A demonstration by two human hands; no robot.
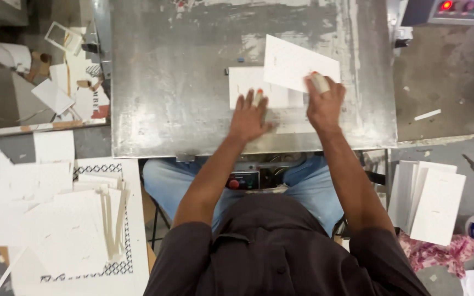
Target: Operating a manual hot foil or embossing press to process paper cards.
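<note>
- Right hand (325,101) pinches a tilted white card (297,66), long axis slanting toward the tabletop's (171,82) far right corner.
- Left hand (249,116), fingers spread, presses flat on the white sheet (248,85) just left of it.

Two hands (248,115), two white cards (297,66) on one metal table (171,82).
</note>
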